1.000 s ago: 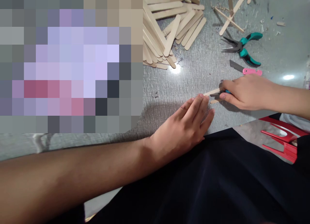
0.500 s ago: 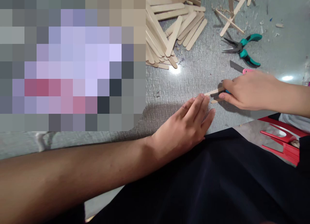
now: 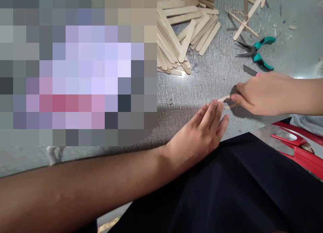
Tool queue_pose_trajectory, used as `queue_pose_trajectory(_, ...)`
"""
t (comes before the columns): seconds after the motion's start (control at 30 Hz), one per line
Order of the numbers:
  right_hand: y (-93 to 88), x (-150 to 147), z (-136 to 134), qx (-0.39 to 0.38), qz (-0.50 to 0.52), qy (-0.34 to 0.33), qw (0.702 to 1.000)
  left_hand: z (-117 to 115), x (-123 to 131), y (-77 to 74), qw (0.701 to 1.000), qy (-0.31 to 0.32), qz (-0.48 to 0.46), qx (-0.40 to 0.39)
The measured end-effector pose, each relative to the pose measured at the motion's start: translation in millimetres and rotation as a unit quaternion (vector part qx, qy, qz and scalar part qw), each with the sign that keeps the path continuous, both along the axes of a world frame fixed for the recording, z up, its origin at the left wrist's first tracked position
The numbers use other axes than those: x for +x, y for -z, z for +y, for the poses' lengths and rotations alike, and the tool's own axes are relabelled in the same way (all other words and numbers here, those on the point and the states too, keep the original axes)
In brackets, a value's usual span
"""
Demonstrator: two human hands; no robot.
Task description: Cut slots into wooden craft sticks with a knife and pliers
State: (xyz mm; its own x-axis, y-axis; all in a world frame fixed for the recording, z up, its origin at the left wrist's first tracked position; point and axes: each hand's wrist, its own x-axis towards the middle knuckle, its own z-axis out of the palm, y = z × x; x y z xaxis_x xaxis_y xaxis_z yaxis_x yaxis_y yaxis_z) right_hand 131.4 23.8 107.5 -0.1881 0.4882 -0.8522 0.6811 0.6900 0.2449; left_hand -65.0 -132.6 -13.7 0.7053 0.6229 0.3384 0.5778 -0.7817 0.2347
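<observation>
My left hand [image 3: 202,132] lies flat on the grey table, fingers stretched out, its fingertips pressing the near end of a short wooden craft stick [image 3: 224,98]. My right hand [image 3: 262,91] is closed over the stick's other end, gripping a small dark tool with a bit of blue showing in earlier frames; now the tool is mostly hidden under the fingers. A second short stick piece [image 3: 230,106] lies just below the first, by my right thumb.
A heap of wooden craft sticks [image 3: 181,34] lies at the back. Teal-handled pliers [image 3: 257,53], a pink-handled knife [image 3: 251,71] and crossed sticks [image 3: 246,19] lie at the back right. A red plastic object [image 3: 300,149] sits beyond the table edge. Dark cloth [image 3: 227,189] covers the foreground.
The view has shifted slightly, so everything sits a little further right and lower. Both hands stay on the stick in the same hold.
</observation>
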Motion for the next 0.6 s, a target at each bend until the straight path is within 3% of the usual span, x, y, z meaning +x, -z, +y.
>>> queue_pose_trajectory(0.4,3.4,2.2,-4.9,-0.018,-0.033,-0.062,0.997,4.1,7.3,-6.5,0.999,-0.028,-0.008,0.046)
queue_pose_trajectory(0.6,6.5,-3.0,-7.7,-0.022,-0.019,-0.033,0.999,7.3,2.4,-10.0,0.999,-0.013,-0.014,0.037)
